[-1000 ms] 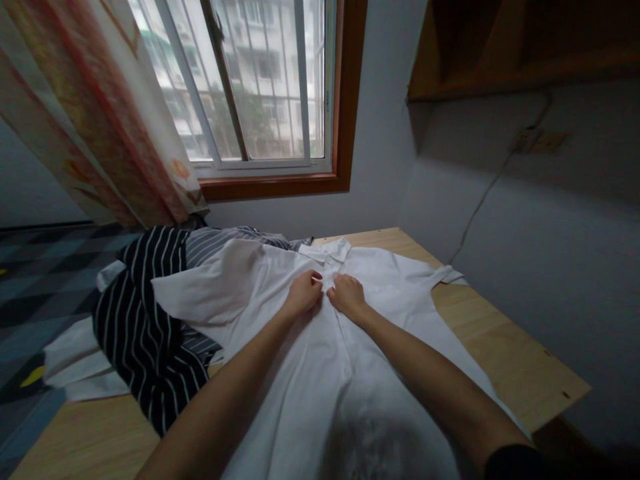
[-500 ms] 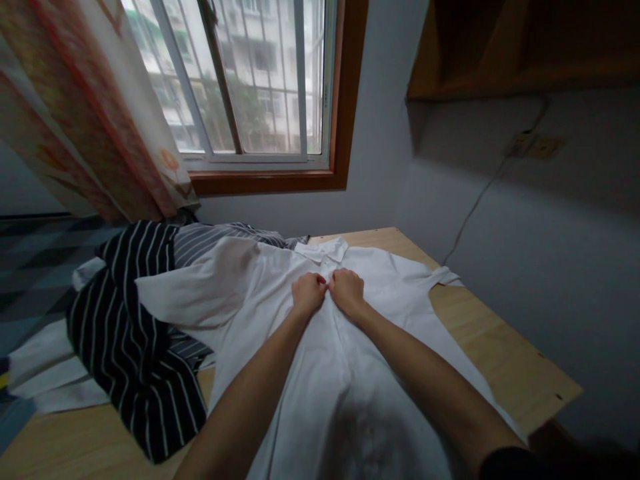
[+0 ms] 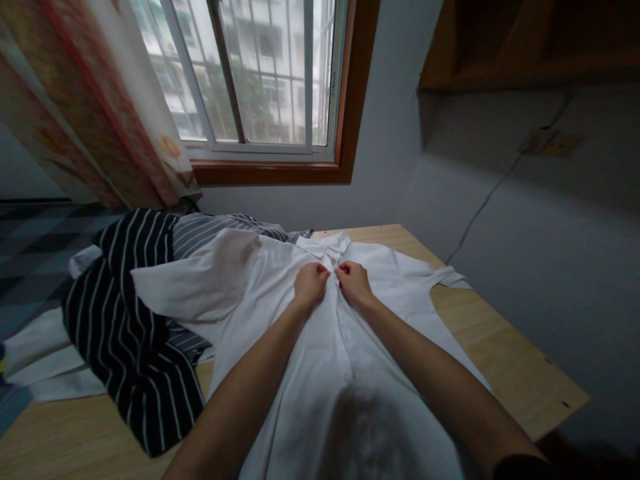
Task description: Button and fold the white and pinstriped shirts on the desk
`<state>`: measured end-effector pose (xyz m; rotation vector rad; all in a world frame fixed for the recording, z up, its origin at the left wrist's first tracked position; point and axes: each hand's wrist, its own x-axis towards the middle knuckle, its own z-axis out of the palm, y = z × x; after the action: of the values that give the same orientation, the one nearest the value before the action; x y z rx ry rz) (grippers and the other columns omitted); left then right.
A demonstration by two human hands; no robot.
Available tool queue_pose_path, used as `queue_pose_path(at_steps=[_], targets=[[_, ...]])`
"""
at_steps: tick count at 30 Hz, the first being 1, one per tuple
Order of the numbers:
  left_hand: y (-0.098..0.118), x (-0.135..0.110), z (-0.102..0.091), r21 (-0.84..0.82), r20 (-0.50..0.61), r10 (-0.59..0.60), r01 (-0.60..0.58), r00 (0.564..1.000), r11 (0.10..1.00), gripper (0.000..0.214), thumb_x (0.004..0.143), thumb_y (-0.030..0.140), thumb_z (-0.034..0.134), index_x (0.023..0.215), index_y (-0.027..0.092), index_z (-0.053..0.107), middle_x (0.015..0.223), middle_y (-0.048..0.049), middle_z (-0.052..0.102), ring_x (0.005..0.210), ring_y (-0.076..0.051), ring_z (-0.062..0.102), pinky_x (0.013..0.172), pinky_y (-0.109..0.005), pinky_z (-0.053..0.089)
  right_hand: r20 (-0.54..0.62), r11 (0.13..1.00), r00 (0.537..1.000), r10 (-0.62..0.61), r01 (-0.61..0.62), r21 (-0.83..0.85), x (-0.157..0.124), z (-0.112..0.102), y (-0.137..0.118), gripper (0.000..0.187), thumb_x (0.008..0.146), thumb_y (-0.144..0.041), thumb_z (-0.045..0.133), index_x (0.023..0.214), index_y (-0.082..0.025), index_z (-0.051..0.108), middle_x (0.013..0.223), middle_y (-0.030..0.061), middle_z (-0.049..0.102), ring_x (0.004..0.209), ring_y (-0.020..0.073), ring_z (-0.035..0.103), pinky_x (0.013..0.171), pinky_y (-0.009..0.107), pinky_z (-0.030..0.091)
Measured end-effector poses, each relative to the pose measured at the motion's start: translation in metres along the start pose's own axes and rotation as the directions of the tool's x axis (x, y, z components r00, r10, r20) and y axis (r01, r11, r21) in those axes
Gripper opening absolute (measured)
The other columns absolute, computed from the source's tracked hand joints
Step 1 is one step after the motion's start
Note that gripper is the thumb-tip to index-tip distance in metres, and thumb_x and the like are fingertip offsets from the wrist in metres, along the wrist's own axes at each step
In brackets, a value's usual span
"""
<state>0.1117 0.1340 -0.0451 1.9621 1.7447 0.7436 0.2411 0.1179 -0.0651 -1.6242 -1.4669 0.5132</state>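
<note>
A white collared shirt lies spread front-up on a wooden table, collar toward the window. My left hand and my right hand sit side by side just below the collar. Each hand is closed in a pinch on the shirt's front edge at the centre line. Both forearms stretch over the shirt's lower part.
A black shirt with white stripes and a grey striped garment are piled at the shirt's left, over white cloth. Behind are a window, a patterned curtain, a wall shelf and a cable on the right wall.
Both hands have crept slightly up the shirt front toward the collar and stay pinched together. The view has shifted a little; the shirt lies as before.
</note>
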Motion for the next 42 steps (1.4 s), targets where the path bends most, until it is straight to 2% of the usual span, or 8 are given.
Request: queue_pose_path(at_steps=[8,15,20,24,28,34,38,42], targets=[[-0.002,-0.002,0.006,-0.035,-0.007,0.006,-0.007,1.0,0.999,0.02,0.082,0.029,0.06,0.09,0.016,0.073,0.092,-0.0079,0.071,0.085,-0.019,0.063,0.075,-0.027,0.043,-0.047,0.998,0.998,-0.041,0.043,0.044,-0.008,0.009,0.009,0.02,0.079,-0.03,0.056,0.078,-0.016,0.07,0.073,0.0037,0.071,0.068,0.0165,0.063,0.067,0.025,0.046],[-0.005,0.001,0.007,-0.081,0.036,-0.019,0.022,0.999,0.996,0.019,0.08,0.027,0.061,0.088,0.016,0.074,0.088,-0.0069,0.073,0.082,-0.019,0.064,0.073,-0.026,0.043,-0.026,0.985,1.0,-0.016,0.02,0.172,-0.012,0.01,0.011,0.019,0.076,-0.031,0.058,0.077,-0.016,0.069,0.07,0.0029,0.071,0.059,0.0156,0.062,0.058,0.023,0.048],[-0.005,0.0,0.007,-0.099,0.016,-0.023,0.025,1.0,0.995,0.018,0.078,0.026,0.061,0.085,0.016,0.075,0.085,-0.0069,0.073,0.082,-0.019,0.064,0.072,-0.026,0.044,-0.026,0.971,0.999,-0.02,0.026,0.237,-0.012,0.009,0.013,0.019,0.074,-0.032,0.059,0.072,-0.016,0.069,0.066,0.0023,0.069,0.058,0.0158,0.064,0.057,0.024,0.05],[-0.008,0.002,0.009,-0.163,0.032,-0.024,0.028,0.999,0.986,0.019,0.076,0.025,0.062,0.083,0.015,0.075,0.079,-0.0054,0.073,0.078,-0.018,0.064,0.069,-0.025,0.043,0.083,0.897,0.996,0.036,-0.069,0.436,-0.007,0.008,0.019,0.025,0.076,-0.035,0.055,0.062,-0.016,0.063,0.054,-0.0003,0.062,0.051,0.0141,0.062,0.05,0.022,0.05],[-0.01,0.005,0.011,-0.204,0.05,-0.005,0.015,0.999,0.979,0.019,0.073,0.025,0.062,0.079,0.013,0.075,0.071,-0.0044,0.07,0.073,-0.016,0.063,0.064,-0.023,0.042,0.176,0.822,0.983,0.051,-0.141,0.552,-0.002,0.006,0.023,0.017,0.073,-0.031,0.06,0.068,-0.015,0.064,0.053,-0.0017,0.062,0.048,0.0117,0.062,0.049,0.02,0.052],[-0.011,0.004,0.01,-0.216,0.085,0.022,-0.003,0.996,0.976,0.019,0.073,0.024,0.059,0.073,0.013,0.075,0.059,-0.0014,0.065,0.064,-0.014,0.06,0.058,-0.022,0.039,0.171,0.824,0.982,0.078,-0.16,0.543,-0.003,0.007,0.021,0.01,0.069,-0.023,0.066,0.072,-0.014,0.065,0.056,-0.0007,0.065,0.049,0.0129,0.064,0.048,0.021,0.053],[-0.011,0.004,0.009,-0.21,0.09,0.013,0.006,0.996,0.978,0.022,0.074,0.024,0.055,0.066,0.013,0.073,0.053,-0.0013,0.061,0.06,-0.014,0.059,0.056,-0.022,0.038,0.099,0.901,0.994,0.044,-0.082,0.426,-0.005,0.011,0.022,0.008,0.071,-0.024,0.066,0.071,-0.016,0.066,0.057,0.0004,0.067,0.051,0.0154,0.065,0.05,0.023,0.052],[-0.006,0.002,0.008,-0.21,0.077,-0.012,0.028,0.997,0.977,0.032,0.078,0.037,0.055,0.065,0.013,0.073,0.054,-0.0041,0.063,0.06,-0.016,0.06,0.055,-0.024,0.038,0.037,0.954,0.999,0.009,-0.02,0.299,-0.007,0.013,0.022,0.012,0.074,-0.028,0.064,0.073,-0.017,0.067,0.06,0.0017,0.069,0.053,0.0168,0.066,0.052,0.025,0.052]])
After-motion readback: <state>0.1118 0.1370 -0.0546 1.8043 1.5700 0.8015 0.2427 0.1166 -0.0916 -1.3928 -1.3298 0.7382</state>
